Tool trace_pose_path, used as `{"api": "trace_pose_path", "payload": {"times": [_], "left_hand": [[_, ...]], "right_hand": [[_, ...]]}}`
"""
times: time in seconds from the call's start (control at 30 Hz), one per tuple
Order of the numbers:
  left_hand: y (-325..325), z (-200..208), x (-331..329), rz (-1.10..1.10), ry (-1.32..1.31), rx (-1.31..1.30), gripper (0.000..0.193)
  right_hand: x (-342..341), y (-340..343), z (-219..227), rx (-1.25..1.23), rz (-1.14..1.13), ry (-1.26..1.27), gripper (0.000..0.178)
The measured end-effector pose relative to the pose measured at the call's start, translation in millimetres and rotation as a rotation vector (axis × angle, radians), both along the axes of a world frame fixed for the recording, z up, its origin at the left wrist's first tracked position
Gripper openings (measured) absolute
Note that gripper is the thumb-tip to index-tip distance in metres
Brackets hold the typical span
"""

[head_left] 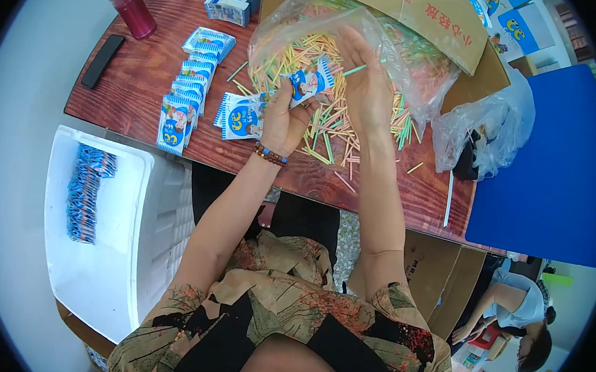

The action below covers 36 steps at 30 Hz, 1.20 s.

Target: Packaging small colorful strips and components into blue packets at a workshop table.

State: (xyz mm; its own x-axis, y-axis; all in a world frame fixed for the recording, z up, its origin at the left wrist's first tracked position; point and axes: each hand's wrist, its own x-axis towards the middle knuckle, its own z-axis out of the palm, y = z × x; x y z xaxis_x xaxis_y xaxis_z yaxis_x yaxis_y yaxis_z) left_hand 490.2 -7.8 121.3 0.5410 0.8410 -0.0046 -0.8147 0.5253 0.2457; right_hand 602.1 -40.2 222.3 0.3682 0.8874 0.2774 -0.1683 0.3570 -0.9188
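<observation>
My left hand (285, 119), with a beaded bracelet at the wrist, is closed on a blue-and-white packet (310, 83). Another blue-and-white packet (237, 116) lies by that hand's fingers, partly covered by it. To the right, my right hand (368, 87) is over the pile with its fingers long and close together. A thin green stick (354, 70) juts from it toward the packet, seemingly pinched in the fingers, though the grip itself is partly hidden. Beneath both hands, pastel pink, yellow and green thin sticks (326, 129) spill from a clear plastic bag (274, 36).
A row of overlapping packets (193, 85) lies left on the wooden table (140, 71), near a black flat device (103, 62) and a red-filled jar (134, 12). A cardboard box (413, 18) stands behind. A white bin (115, 277) holds packets. A person (514, 305) works at right.
</observation>
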Motion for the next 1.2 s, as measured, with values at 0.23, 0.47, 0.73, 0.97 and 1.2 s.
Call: {"api": "trace_pose_path", "payload": {"times": [0.23,0.47,0.73,0.97,1.2], "left_hand": [[-10,18,2,0.001,-0.008,-0.021,0.031],[-3,1,-4,-0.014,-0.080,0.055,0.031],[-8,9,-9,0.016,-0.098,-0.040,0.030],[-13,21,-10,0.032,-0.149,-0.062,0.031],[-24,27,-20,0.004,-0.063,-0.101,0.022]], "right_hand": [[-20,-5,-2,-0.161,-0.039,-0.391,0.058],[-16,-3,4,-0.066,-0.093,-0.391,0.061],[-18,-7,-6,-0.045,-0.028,-0.342,0.060],[-13,-13,-7,-0.076,-0.082,-0.738,0.055],[-27,-21,-12,-0.263,-0.124,-0.498,0.038]]}}
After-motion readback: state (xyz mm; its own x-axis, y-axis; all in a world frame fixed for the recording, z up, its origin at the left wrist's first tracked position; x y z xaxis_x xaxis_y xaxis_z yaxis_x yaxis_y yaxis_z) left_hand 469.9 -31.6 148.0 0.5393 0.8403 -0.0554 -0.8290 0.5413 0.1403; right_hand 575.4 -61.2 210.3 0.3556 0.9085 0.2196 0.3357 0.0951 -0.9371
